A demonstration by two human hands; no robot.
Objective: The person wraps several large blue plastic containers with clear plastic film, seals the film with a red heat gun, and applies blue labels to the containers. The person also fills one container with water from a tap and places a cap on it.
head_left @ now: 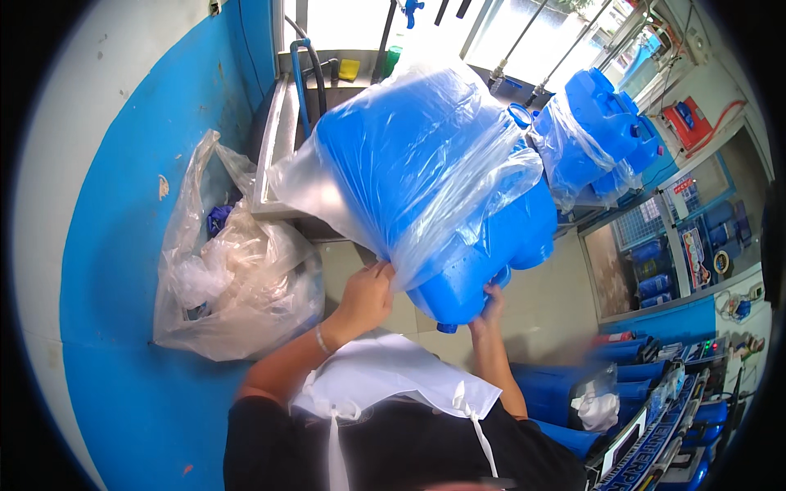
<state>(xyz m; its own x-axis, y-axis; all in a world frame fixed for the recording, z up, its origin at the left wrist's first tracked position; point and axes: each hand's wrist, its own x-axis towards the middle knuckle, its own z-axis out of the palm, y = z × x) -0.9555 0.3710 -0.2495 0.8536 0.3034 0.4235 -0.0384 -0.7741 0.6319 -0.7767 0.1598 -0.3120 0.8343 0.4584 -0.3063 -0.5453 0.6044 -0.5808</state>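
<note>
Pinches the lower edge of clear plastic cover (426,155) between thumb and fingers of left hand (368,296). Holds lower end of blue container (458,282) in right hand (490,311), fingers partly hidden behind it; cannot tell exact finger placement. Tilts in front of steel sink (277,135), with dark cap (446,329) low, near white apron (393,372), and plastic over upper part. To left, beside blue wall (106,270): bulging clear bag (246,282). To right: more plastic-wrapped blue containers (591,123).

The window (348,26) glows bright white; a blue-and-white wall (102,319) stands left of the pale tiled floor (561,295).
</note>
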